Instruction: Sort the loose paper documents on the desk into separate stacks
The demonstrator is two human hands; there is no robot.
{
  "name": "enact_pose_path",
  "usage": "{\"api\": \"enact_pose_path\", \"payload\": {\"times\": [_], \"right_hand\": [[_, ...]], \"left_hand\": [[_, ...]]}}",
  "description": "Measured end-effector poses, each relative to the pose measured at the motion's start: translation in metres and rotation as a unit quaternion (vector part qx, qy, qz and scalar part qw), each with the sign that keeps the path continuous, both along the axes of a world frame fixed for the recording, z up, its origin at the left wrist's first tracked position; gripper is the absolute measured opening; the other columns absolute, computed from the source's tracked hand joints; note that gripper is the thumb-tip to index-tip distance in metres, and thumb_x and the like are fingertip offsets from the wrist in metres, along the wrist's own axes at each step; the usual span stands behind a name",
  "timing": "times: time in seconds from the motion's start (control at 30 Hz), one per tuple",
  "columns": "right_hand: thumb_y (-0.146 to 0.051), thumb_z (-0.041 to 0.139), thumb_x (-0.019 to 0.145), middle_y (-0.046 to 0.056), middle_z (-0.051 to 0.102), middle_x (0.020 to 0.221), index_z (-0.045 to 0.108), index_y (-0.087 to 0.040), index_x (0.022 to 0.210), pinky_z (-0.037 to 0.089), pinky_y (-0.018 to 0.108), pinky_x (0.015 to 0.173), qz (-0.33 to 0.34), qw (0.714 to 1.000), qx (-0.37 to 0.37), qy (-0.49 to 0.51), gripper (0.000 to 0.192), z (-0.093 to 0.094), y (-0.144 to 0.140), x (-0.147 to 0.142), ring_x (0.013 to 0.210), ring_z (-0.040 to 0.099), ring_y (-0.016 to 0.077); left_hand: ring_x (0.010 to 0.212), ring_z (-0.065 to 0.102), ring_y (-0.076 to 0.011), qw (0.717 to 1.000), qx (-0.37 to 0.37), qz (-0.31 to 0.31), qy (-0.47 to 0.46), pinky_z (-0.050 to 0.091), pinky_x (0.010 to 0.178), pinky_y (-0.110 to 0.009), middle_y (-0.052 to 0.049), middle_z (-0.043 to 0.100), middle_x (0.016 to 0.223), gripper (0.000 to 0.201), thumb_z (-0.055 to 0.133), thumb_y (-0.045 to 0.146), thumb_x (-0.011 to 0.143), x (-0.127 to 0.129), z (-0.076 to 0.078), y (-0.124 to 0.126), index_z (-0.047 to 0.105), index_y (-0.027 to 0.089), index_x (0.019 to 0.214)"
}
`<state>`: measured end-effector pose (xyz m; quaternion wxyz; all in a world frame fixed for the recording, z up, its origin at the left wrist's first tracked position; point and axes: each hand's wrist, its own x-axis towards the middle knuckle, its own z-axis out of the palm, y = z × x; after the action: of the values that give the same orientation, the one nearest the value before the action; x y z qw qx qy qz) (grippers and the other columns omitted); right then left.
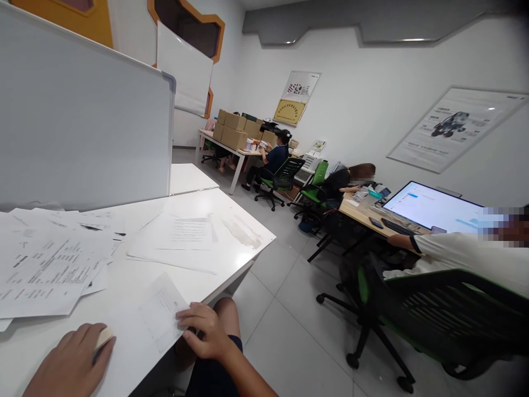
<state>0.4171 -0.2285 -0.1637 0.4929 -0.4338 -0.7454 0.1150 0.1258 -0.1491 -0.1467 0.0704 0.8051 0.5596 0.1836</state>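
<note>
On the white desk [124,300], my left hand [72,364] is closed around a small cream block [103,337]; most of it is hidden under my fingers, so its kind does not show. At the desk's front edge, my right hand [202,331] has its thumb and fingers at the border of a thin, printed slip of paper [163,309], which lies flat between my two hands. A few printed sheets [185,234] lie beyond the slip. To the left spreads a loose pile of printed papers [45,264].
A grey partition board [82,116] rises behind the papers. At right, a person in a white top [463,253] sits on a green-black chair [454,309] by a monitor [430,207]. Further back are other seated people and cardboard boxes [231,132] on a table.
</note>
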Motion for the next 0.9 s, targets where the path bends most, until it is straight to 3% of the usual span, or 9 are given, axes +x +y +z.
{"api": "enact_pose_path", "payload": {"times": [0.1,0.23,0.4,0.57,0.67,0.8,0.9], "right_hand": [[-0.033,0.053,0.093,0.005,0.077,0.113,0.071,-0.025,0.102,0.049,0.034,0.107,0.003,1.000,0.013,0.007,0.022,0.002,0.000,-0.001,0.104,0.073,0.0173],[-0.030,0.053,0.092,0.005,0.077,0.112,0.070,-0.024,0.101,0.051,0.035,0.104,0.004,1.000,0.020,0.010,0.021,0.004,0.000,-0.001,0.102,0.073,0.0176],[-0.028,0.053,0.090,0.004,0.078,0.110,0.071,-0.024,0.097,0.052,0.034,0.102,0.001,1.000,0.018,0.013,0.020,0.004,0.002,-0.002,0.099,0.073,0.0176],[-0.025,0.051,0.090,0.005,0.077,0.111,0.069,-0.024,0.100,0.050,0.034,0.104,0.000,1.000,0.010,-0.008,0.021,-0.002,0.003,-0.002,0.102,0.072,0.0169],[-0.025,0.051,0.092,0.006,0.074,0.119,0.068,-0.023,0.110,0.043,0.037,0.112,-0.046,0.998,0.017,-0.047,0.025,-0.001,0.001,-0.001,0.110,0.069,0.0170],[-0.030,0.051,0.093,0.010,0.067,0.133,0.064,-0.020,0.123,0.031,0.046,0.121,-0.142,0.985,0.066,-0.078,0.034,0.023,0.004,-0.005,0.132,0.057,0.0220],[-0.033,0.048,0.097,0.009,0.068,0.131,0.067,-0.019,0.119,0.033,0.044,0.120,-0.144,0.983,0.091,-0.074,0.032,0.057,0.024,-0.028,0.133,0.056,0.0209]], "left_hand": [[0.116,0.058,-0.0345,0.999,0.017,0.011,0.027,0.046,0.098,-0.051,-0.015,0.067,0.125,0.064,0.028,0.058,0.085,0.002,-0.001,-0.001,0.062,0.017,0.119],[0.143,0.042,-0.0319,0.998,0.056,-0.006,0.039,0.035,0.116,-0.049,-0.014,0.054,0.148,0.079,0.024,0.058,0.086,0.000,-0.011,0.002,0.048,0.008,0.143],[0.147,0.036,-0.0364,0.995,0.077,-0.035,0.050,0.029,0.122,-0.051,-0.021,0.050,0.150,0.086,0.030,0.059,0.082,0.001,-0.018,0.004,0.050,-0.002,0.140],[0.148,0.034,-0.0380,0.994,0.081,-0.038,0.056,0.031,0.120,-0.053,-0.023,0.048,0.151,0.089,0.031,0.061,0.081,0.006,-0.011,0.001,0.047,-0.001,0.142],[0.146,0.038,-0.0371,0.993,0.092,-0.036,0.061,0.033,0.119,-0.052,-0.022,0.052,0.148,0.086,0.026,0.060,0.084,0.006,-0.009,0.000,0.049,0.000,0.141],[0.142,0.043,-0.0360,0.990,0.112,-0.052,0.069,0.040,0.113,-0.051,-0.022,0.055,0.144,0.078,0.025,0.055,0.090,0.007,-0.007,-0.002,0.052,0.001,0.140],[0.141,0.043,-0.0394,0.986,0.135,-0.055,0.079,0.039,0.112,-0.056,-0.026,0.053,0.144,0.077,0.025,0.052,0.091,0.008,-0.004,-0.003,0.053,-0.002,0.137]]}}
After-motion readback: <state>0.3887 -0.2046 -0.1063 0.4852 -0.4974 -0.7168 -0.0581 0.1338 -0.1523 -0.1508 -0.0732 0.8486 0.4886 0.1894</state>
